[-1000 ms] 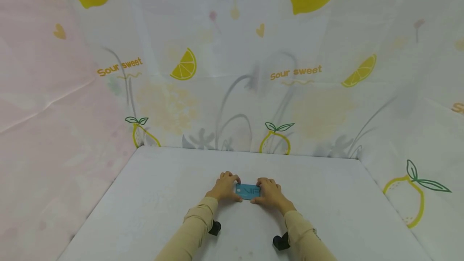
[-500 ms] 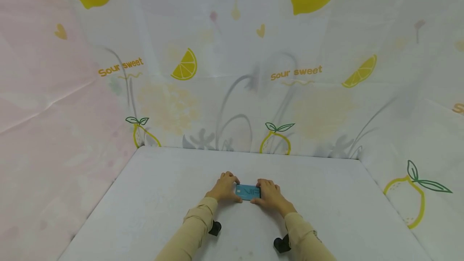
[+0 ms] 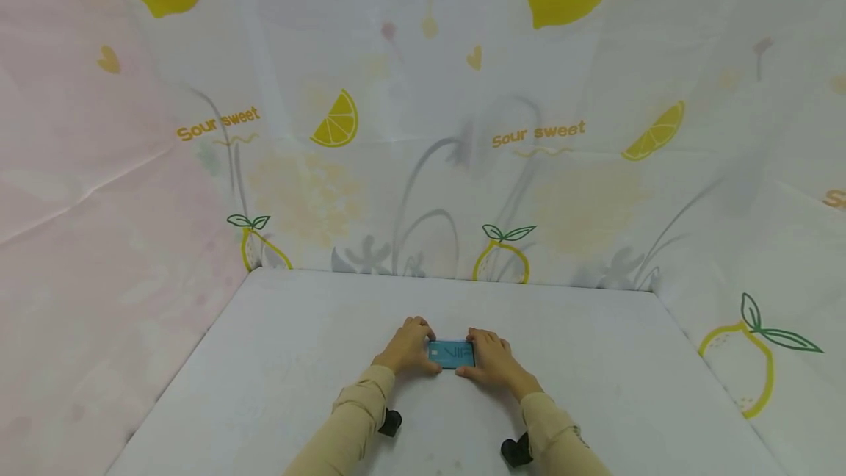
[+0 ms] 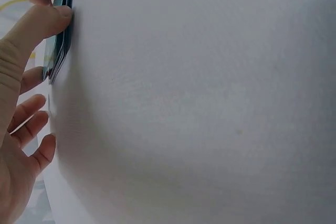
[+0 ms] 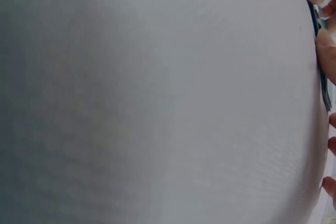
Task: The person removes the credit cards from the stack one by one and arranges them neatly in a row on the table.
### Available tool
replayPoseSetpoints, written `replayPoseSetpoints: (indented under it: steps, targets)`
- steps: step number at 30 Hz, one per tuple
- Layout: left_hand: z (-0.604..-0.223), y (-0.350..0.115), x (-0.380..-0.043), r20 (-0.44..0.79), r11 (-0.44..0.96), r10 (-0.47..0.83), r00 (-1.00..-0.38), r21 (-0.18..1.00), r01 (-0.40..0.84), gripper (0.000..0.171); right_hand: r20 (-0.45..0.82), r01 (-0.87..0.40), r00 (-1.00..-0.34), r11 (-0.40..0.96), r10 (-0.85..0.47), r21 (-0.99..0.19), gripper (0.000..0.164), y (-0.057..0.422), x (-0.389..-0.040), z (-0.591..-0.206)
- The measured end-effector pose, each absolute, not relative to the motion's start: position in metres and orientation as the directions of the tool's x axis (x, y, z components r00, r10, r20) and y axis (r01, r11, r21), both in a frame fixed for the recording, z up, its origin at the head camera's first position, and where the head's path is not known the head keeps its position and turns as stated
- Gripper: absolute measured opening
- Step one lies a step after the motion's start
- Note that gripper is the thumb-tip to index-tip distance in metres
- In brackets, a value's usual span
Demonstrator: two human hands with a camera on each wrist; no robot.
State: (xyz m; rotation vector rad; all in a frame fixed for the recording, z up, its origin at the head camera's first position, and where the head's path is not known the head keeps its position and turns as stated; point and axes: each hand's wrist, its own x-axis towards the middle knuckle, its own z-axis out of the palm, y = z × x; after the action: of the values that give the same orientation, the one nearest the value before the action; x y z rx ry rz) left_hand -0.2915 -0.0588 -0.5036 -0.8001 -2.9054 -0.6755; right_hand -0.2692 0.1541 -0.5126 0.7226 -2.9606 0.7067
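Note:
A small stack of blue plastic cards lies flat at the middle of the white table, with a chip-like light square and large dark letters on the top card. My left hand grips its left end, thumb on the near edge and forefinger on the far edge. At the right end my right hand pinches the same two edges. Several layered edges of the stack show in the left wrist view, below the thumb. Only a thin dark side of the stack appears in the right wrist view.
The white tabletop reaches back to a cloth backdrop printed with lemons, and similar cloth hangs at both sides. Black devices sit under both wrists, beside the beige sleeves.
Both hands and the card stack have shifted very slightly toward the person. The grip at each end stays the same.

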Motion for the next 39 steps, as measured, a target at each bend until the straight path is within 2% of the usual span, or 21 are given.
replayPoseSetpoints:
  steps: [5,13,22,30,39]
  targets:
    - [-0.506,-0.061,-0.290,0.168,0.759,0.466,-0.869,0.428,0.490,0.048,0.138,-0.468,-0.880,0.779,-0.455,-0.417,0.057,0.156,-0.270,-0.513]
    - [-0.503,-0.065,-0.287,0.188,0.741,0.468,-0.864,0.449,0.499,0.046,0.093,-0.432,-0.892,0.771,-0.443,-0.468,0.055,0.157,-0.270,-0.508]
    - [-0.498,-0.074,-0.281,0.227,0.720,0.484,-0.845,0.446,0.532,0.046,0.148,-0.469,-0.876,0.739,-0.460,-0.484,0.055,0.154,-0.265,-0.500]
    - [-0.497,-0.085,-0.273,0.282,0.713,0.492,-0.824,0.412,0.567,0.048,0.198,-0.505,-0.861,0.738,-0.469,-0.448,0.056,0.145,-0.260,-0.497]
    - [-0.492,-0.098,-0.263,0.299,0.721,0.480,-0.825,0.402,0.565,0.049,0.231,-0.531,-0.845,0.708,-0.482,-0.466,0.057,0.135,-0.253,-0.495]
